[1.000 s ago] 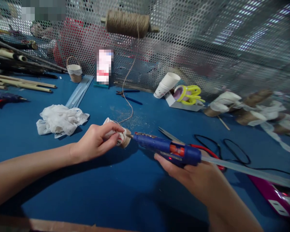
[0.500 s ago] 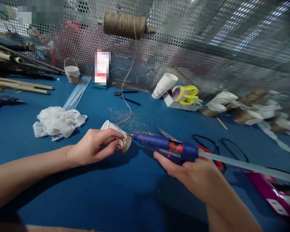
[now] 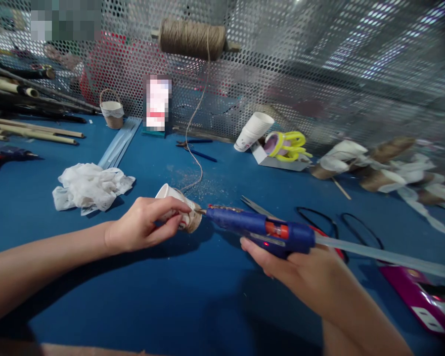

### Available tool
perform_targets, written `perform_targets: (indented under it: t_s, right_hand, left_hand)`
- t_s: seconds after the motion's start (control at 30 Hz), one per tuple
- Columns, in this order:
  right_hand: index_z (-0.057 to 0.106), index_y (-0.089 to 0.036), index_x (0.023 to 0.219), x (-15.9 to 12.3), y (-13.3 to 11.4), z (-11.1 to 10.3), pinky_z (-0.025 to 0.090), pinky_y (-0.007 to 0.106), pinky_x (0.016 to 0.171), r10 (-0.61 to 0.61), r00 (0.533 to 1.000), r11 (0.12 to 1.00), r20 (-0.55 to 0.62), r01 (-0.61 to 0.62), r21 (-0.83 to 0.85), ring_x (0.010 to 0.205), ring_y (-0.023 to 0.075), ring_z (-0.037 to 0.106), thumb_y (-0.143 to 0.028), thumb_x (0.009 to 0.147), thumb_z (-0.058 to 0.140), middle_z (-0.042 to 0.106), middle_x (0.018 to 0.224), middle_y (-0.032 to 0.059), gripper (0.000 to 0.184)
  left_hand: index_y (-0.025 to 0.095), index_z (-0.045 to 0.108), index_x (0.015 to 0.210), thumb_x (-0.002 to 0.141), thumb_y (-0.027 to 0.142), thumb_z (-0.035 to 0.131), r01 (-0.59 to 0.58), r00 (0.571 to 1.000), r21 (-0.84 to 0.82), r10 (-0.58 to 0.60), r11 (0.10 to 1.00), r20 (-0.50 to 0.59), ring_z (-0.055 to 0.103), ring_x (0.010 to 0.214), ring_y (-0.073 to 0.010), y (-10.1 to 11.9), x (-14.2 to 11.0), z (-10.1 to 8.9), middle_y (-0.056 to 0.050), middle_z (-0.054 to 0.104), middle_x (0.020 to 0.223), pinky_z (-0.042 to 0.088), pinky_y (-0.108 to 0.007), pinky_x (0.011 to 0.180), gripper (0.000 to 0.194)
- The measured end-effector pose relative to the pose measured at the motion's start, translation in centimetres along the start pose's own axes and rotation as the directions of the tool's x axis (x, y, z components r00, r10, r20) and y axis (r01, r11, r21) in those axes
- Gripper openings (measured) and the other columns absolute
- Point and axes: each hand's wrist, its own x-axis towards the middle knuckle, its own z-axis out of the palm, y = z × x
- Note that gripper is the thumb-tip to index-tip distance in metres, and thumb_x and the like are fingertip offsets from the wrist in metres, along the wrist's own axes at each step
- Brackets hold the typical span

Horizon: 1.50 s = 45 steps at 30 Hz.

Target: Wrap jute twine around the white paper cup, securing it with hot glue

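Tipped on its side over the blue table, a white paper cup (image 3: 163, 192) is gripped by the fingers of my left hand (image 3: 146, 222). Brown twine wraps the cup's base end, and a loose strand of twine (image 3: 196, 163) runs from it up to a spool (image 3: 193, 38). My right hand (image 3: 300, 272) is closed around a blue glue gun (image 3: 252, 225), with a long clear glue stick (image 3: 378, 254) out of its back. The gun's metal nozzle is at the twine-wrapped end of the cup. My palm hides the trigger.
Scissors (image 3: 257, 205) lie behind the glue gun, and blue-handled pliers (image 3: 198, 149) farther back. Crumpled white lace (image 3: 92, 185) is at left, near a small finished basket (image 3: 113, 113). Stacked cups (image 3: 254, 131) lean at the back. A purple power strip (image 3: 411, 291) sits at right.
The cup has turned slightly in my left hand, showing more of its open rim. The glue gun nozzle stays by the twine-wrapped end, shifting only a little. The view moved slightly.
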Motion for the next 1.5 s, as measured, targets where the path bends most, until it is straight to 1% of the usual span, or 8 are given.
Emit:
perform_targets:
  t_s: [0.1,0.23,0.57,0.8,1.03,1.27,1.4,1.5]
  right_hand:
    - [0.061,-0.025,0.052,0.1,0.6,-0.3,0.050,0.025,0.049,-0.043,0.994,0.999,0.103,0.043,0.002,0.044,0.0137,0.059,-0.035,0.083,0.051,0.061,0.050,-0.0027,0.034]
    - [0.062,-0.024,0.057,0.0,0.6,-0.5,0.053,0.028,0.054,-0.034,0.992,0.999,0.122,0.033,0.008,0.050,0.0157,0.062,-0.034,0.082,0.051,0.065,0.056,-0.0016,0.030]
    - [0.064,-0.025,0.067,0.2,-0.4,-0.2,0.052,0.026,0.055,-0.034,0.996,0.988,0.086,0.021,0.151,0.057,0.0152,0.064,-0.033,0.082,0.049,0.067,0.065,-0.0011,0.023]
    - [0.057,-0.026,0.048,-0.1,-0.3,-0.1,0.051,0.027,0.049,0.013,0.998,0.992,0.056,-0.020,0.123,0.042,0.0145,0.058,-0.034,0.081,0.053,0.060,0.046,-0.0031,0.034]
    - [0.064,-0.026,0.065,0.1,-0.9,-0.1,0.054,0.029,0.058,-0.014,0.997,0.985,0.074,0.001,0.172,0.059,0.0175,0.065,-0.035,0.082,0.050,0.068,0.064,-0.0004,0.023]
    - [0.063,-0.025,0.068,0.3,-0.9,-0.3,0.053,0.026,0.055,0.002,0.994,0.983,0.113,-0.023,0.185,0.052,0.0148,0.062,-0.031,0.082,0.049,0.067,0.063,-0.0011,0.020]
    - [0.063,-0.025,0.068,0.2,-0.8,-0.3,0.053,0.028,0.056,-0.010,0.995,0.988,0.104,-0.006,0.152,0.055,0.0155,0.063,-0.032,0.082,0.049,0.068,0.065,-0.0009,0.022]
    - [0.061,-0.025,0.058,0.0,-0.5,-0.3,0.052,0.028,0.054,0.004,0.996,0.994,0.088,-0.014,0.109,0.052,0.0155,0.061,-0.033,0.082,0.052,0.064,0.057,-0.0018,0.027]
  left_hand:
    - [0.014,0.054,0.099,0.084,0.008,0.047,-0.081,0.997,0.015,0.081,0.997,0.011,0.065,0.059,-0.0106,0.1,0.1,-0.2,-0.003,0.068,0.069,0.050,-0.017,0.055,0.018]
    - [0.015,0.053,0.099,0.084,0.008,0.046,-0.111,0.994,0.018,0.110,0.994,0.015,0.064,0.059,-0.0103,0.1,0.2,-0.3,-0.004,0.068,0.070,0.050,-0.017,0.054,0.018]
    - [0.012,0.055,0.095,0.085,0.011,0.046,0.036,0.999,0.015,-0.036,0.999,-0.007,0.059,0.051,-0.0067,0.1,0.1,-0.2,-0.004,0.067,0.070,0.047,-0.014,0.050,0.014]
    - [0.011,0.055,0.097,0.084,0.011,0.048,0.052,0.999,-0.031,-0.051,0.998,0.007,0.059,0.049,-0.0070,0.0,-0.1,0.0,-0.004,0.067,0.067,0.047,-0.015,0.050,0.015]
    - [0.009,0.055,0.095,0.085,0.012,0.047,0.179,0.984,-0.088,-0.181,0.980,-0.007,0.048,0.038,-0.0029,0.1,0.0,0.1,0.001,0.063,0.056,0.038,-0.011,0.041,0.013]
    - [0.009,0.056,0.096,0.085,0.014,0.046,0.248,0.968,-0.101,-0.250,0.963,-0.007,0.047,0.038,-0.0032,0.1,-0.1,0.3,0.001,0.063,0.055,0.038,-0.012,0.041,0.015]
    - [0.009,0.055,0.095,0.085,0.012,0.047,0.198,0.980,-0.096,-0.200,0.975,-0.011,0.042,0.035,-0.0024,0.3,0.0,0.2,0.004,0.059,0.052,0.035,-0.011,0.038,0.014]
    - [0.011,0.055,0.095,0.084,0.011,0.047,0.116,0.993,-0.062,-0.117,0.991,-0.026,0.049,0.038,-0.0037,0.3,-0.1,0.2,0.003,0.061,0.054,0.040,-0.012,0.042,0.013]
